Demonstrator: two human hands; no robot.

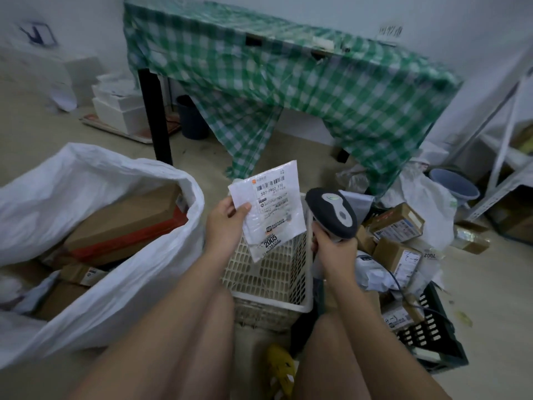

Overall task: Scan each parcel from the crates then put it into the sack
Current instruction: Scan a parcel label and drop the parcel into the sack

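My left hand (227, 223) pinches a flat white plastic parcel (271, 209) by its left edge, label facing me, above the cream crate (274, 272). My right hand (334, 249) grips the handle of a black and grey barcode scanner (331, 212), whose head sits just right of the parcel. The big white sack (95, 197) stands open at the left and holds several brown cardboard boxes. At the right a dark green crate (432, 336) is heaped with small boxes and grey mailer bags (395, 255).
A table under a green checked cloth (288, 73) stands behind the crates. White boxes (121, 108) and a dark bin (191, 116) lie at the back left. A metal shelf rack (507, 157) and a grey bucket (452, 183) stand at the right. My knees fill the foreground.
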